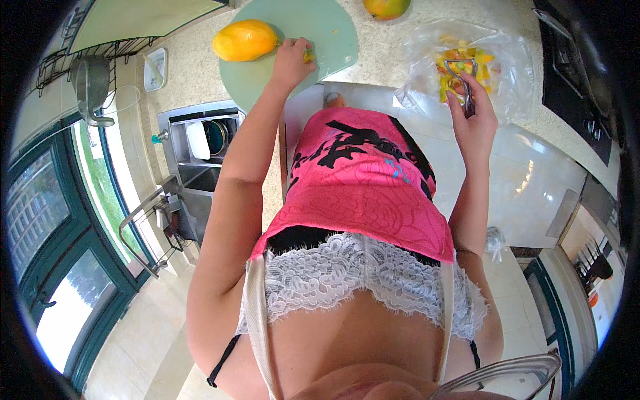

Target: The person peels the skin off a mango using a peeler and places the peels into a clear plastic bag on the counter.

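Observation:
My left hand [293, 62] is over a pale green cutting board [320, 25], its fingers closed on a small piece of green-yellow fruit peel [308, 55]. Just beside it, a peeled yellow mango [245, 40] lies on the board. In my right hand [472, 107] is a metal peeler [467, 82], held above a clear plastic bag [512, 65]. Yellow, green and reddish peelings [482, 57] lie in the bag.
An unpeeled mango [386, 7] sits on the speckled counter [380, 55] beyond the board. A black cooktop [565, 75] is at the right. To the left are a small white tray [155, 70] and a steel sink [200, 177] holding dishes.

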Demonstrator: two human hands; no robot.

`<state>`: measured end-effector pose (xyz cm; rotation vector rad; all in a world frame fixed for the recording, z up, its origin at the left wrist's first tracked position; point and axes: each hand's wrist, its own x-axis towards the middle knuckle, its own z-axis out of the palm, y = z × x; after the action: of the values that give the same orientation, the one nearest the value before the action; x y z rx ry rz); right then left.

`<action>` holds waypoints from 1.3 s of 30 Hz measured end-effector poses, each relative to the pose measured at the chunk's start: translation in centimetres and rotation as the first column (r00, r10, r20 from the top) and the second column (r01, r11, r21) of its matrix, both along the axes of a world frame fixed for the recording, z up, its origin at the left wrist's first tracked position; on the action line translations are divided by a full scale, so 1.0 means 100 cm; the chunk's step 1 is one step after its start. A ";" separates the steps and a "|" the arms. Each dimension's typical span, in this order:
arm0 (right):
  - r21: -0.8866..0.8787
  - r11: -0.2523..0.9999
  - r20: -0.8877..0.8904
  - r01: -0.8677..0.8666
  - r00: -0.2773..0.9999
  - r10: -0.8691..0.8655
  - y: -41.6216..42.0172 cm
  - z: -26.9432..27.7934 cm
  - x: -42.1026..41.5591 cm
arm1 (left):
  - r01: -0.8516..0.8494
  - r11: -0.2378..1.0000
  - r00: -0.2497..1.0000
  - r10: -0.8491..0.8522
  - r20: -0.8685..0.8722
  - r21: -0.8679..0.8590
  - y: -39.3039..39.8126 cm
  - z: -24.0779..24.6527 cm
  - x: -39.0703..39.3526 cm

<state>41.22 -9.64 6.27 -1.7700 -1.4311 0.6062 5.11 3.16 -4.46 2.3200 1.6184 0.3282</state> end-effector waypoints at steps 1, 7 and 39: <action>0.004 1.000 -0.017 -0.005 1.000 0.005 0.001 -0.001 -0.001 | -0.002 0.999 1.000 0.001 -0.029 -0.044 0.006 -0.001 0.000; -0.023 1.000 -0.094 -0.005 0.996 0.003 0.003 -0.003 -0.006 | -0.009 0.977 0.981 -0.033 -0.192 -0.213 0.032 0.005 0.009; -0.003 0.996 -0.113 -0.089 0.990 0.088 0.004 -0.010 -0.004 | 0.107 0.987 0.991 -0.096 0.089 -0.122 -0.031 0.032 -0.057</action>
<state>40.85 -9.24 5.27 -1.6582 -1.4365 0.7467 -0.64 0.08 -1.27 2.2529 1.4333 0.2864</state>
